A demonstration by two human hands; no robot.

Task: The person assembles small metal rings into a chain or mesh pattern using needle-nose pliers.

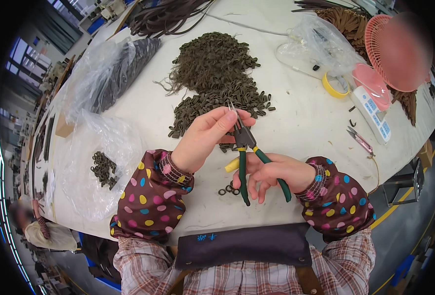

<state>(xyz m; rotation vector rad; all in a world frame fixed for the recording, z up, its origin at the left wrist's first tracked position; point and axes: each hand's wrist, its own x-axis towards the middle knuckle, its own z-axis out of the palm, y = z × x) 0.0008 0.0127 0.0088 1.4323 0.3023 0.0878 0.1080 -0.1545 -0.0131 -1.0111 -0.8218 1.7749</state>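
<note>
Pliers [247,147], green-handled, sit gripped in the right hand [271,173] just below the big loop pile [217,78]; the left hand [208,135] pinches their tips. Few finished rings [229,190] (most loops remain untouched).

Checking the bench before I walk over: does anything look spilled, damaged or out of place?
Nothing looks damaged. The big pile of dark loops spreads loose over the white table, and a few rings lie scattered below the green-handled pliers.
</note>
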